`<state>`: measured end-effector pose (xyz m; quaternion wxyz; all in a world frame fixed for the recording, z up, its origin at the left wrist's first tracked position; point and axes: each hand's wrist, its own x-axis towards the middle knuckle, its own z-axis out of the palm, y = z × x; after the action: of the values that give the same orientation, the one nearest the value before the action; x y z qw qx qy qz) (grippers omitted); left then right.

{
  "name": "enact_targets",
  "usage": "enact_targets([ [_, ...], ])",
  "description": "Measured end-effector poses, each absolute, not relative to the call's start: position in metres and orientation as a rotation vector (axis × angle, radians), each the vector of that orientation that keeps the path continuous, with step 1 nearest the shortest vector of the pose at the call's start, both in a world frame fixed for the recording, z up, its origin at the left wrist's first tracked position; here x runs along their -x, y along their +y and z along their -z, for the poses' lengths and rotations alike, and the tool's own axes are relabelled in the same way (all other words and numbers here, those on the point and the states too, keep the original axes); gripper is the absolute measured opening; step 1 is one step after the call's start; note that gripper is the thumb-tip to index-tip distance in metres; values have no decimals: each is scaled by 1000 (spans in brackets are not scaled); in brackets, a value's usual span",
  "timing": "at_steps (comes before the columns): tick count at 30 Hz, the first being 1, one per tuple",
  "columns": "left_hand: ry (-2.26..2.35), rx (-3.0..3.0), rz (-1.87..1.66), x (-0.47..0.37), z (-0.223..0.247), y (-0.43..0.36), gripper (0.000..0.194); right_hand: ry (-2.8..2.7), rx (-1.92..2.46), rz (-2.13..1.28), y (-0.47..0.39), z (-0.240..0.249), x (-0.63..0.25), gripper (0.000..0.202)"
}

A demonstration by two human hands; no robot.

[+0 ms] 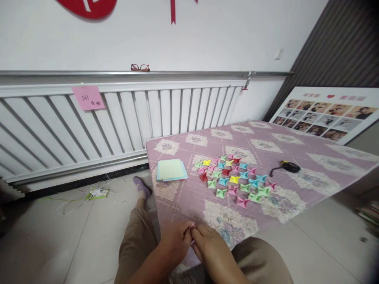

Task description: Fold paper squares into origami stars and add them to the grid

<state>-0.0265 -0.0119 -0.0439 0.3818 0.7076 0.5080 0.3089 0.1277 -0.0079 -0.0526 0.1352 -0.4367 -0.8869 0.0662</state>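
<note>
Both hands meet at the near edge of the cloth-covered table. My left hand (177,239) and my right hand (209,241) are closed around a small piece of pink paper (192,236), mostly hidden between the fingers. Beyond them lie rows of small folded paper pieces in several colours, among them a pink one (242,202), a yellow one (234,179) and a red one (203,176). To the left of these rests a stack of square paper sheets (171,169), pale green on top with blue beneath.
The patterned tablecloth (189,199) spans the table. A black object with a cord (290,167) lies at right. A photo board (325,114) stands behind, a radiator (174,108) along the wall. A power strip (99,193) is on the floor.
</note>
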Motion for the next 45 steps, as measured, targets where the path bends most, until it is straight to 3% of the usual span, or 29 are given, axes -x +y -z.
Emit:
enact_targets([
  [5, 1051, -1549, -859, 33, 36, -12, 30, -2369, 1223, -483, -9, 47, -133, 5],
  [10, 853, -1223, -859, 39, 38, -14, 26, -2085, 1202, -704, -15, 42, -137, 9],
  [20, 909, -1013, -973, 27, 45, -24, 30, -1793, 1204, -923, -27, 41, -130, 21],
  [36, 974, -1066, -862, 31, 44, -26, 27, -1953, 1106, -880, -38, 21, -121, 21],
  [45, 1059, -1122, -927, 20, 32, -32, 23, -1703, 1204, -976, -42, 31, -110, 20],
])
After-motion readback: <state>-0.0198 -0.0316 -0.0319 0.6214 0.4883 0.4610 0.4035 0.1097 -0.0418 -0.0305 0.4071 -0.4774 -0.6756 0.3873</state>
